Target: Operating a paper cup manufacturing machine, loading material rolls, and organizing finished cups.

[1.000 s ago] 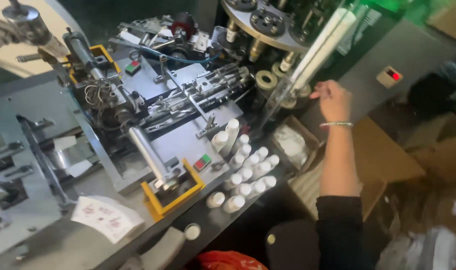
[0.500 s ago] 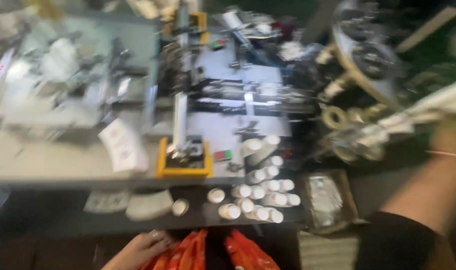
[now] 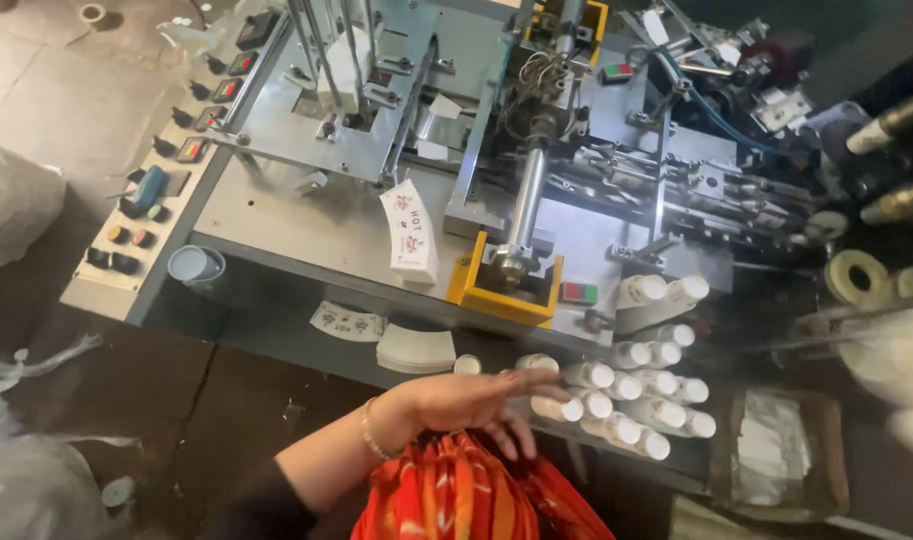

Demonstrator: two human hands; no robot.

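The cloth (image 3: 466,490) under the left hand (image 3: 466,402) has orange and red stripes. The small bottles (image 3: 631,395) are white. The bracket (image 3: 503,290) on the machine is yellow, and the machine plate (image 3: 296,215) is grey. The fan-shaped paper blank (image 3: 412,232) is white with a small red print. The wrist carries a thin gold-coloured bracelet (image 3: 369,432).

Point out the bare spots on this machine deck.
Bare grey plate lies between the button panel and the printed paper blanks. Crowded: the white tubes beside the left hand, and the mechanism behind.
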